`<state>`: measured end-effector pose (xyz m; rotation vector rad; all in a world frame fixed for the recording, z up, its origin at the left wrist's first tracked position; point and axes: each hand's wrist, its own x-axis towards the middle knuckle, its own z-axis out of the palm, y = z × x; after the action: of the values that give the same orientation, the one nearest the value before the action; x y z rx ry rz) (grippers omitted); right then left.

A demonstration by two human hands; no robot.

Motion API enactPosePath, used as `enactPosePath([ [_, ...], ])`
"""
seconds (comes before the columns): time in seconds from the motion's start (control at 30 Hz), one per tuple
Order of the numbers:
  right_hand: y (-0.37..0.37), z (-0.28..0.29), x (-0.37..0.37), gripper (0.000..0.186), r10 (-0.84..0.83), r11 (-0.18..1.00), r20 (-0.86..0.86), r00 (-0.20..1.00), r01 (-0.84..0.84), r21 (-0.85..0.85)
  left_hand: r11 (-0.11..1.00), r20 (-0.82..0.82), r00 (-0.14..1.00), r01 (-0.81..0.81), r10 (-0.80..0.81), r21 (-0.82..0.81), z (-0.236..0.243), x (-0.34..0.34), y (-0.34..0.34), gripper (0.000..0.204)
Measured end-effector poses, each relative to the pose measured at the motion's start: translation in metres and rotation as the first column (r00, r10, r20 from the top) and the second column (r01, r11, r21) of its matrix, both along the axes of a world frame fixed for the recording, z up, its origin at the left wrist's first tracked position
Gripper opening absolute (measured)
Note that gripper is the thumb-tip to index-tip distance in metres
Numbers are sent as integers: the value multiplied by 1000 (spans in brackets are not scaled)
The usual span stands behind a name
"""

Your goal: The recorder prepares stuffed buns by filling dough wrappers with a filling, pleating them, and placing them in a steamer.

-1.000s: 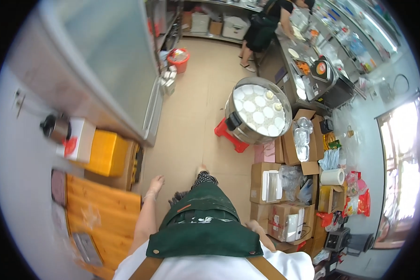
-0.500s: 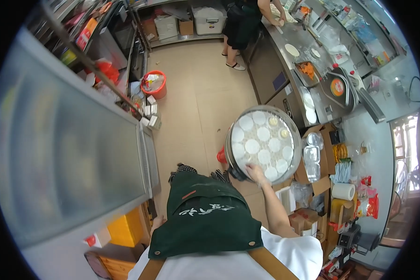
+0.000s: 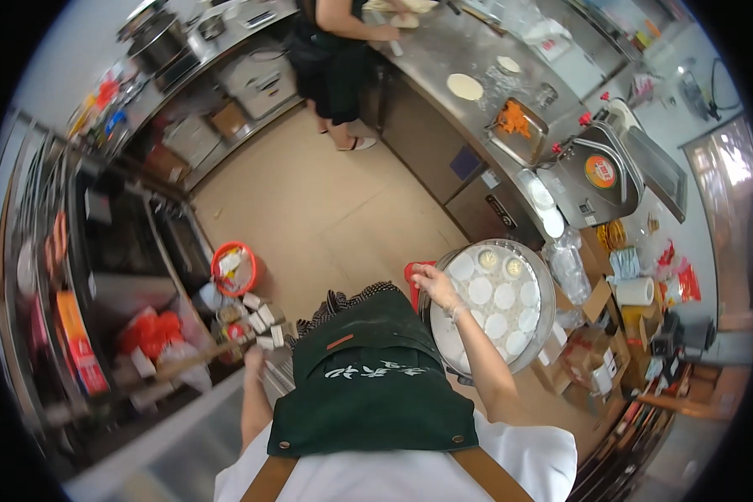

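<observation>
A round metal steamer tray (image 3: pixel 537 366) stands to my right, lined with several white paper rounds (image 3: pixel 504 295). Two pale buns (image 3: pixel 489 261) rest on papers near its far side. Over the tray's left rim is my right hand (image 3: pixel 435 286), its fingers loosely apart with nothing seen in them. Behind the fingers shows part of a red object (image 3: pixel 414 272), its kind hidden. Low on the left, my left hand (image 3: pixel 256 360) hangs beside a grey door-like panel (image 3: pixel 201 435); its fingers are too smeared to read.
A red bin (image 3: pixel 255 272) with rubbish and small white boxes (image 3: pixel 266 322) stand at left. Shelving (image 3: pixel 71 251) lines that side. Ahead, another person (image 3: pixel 339 63) works at a steel counter (image 3: pixel 510 79) holding a tray of orange shreds (image 3: pixel 517 121). Cardboard boxes (image 3: pixel 586 356) sit at right.
My view has turned left, bringing in more shelving. My right hand has come off the papers to the tray's left rim. My left hand has come further into view.
</observation>
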<state>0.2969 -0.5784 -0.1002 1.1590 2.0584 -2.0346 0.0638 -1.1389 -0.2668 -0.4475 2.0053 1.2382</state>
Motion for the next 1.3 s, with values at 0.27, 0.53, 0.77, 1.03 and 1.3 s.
enactPosePath([
  [0.27, 177, 0, -87, 32, -448, 871, -100, 888, 459, 173, 949, -246, 925, 311, -288, 57, 66, -249, 301, 42],
  [0.53, 435, 0, -226, 42, -674, 633, -139, 726, 664, 399, 756, -24, 792, 592, -611, 278, 113, -222, 549, 49],
  [0.77, 550, -2, -286, 46, -778, 563, 158, 608, 565, 603, 682, 30, 713, 657, -701, 323, 138, -253, 700, 43],
  [1.03, 578, -9, -305, 36, -810, 586, 379, 447, 634, 505, 518, -73, 587, 760, -806, 392, 164, -286, 889, 40],
  [1.3, 564, -36, -301, 31, -860, 494, 86, 502, 779, 387, 493, 61, 525, 745, -849, 450, 154, -268, 993, 37],
])
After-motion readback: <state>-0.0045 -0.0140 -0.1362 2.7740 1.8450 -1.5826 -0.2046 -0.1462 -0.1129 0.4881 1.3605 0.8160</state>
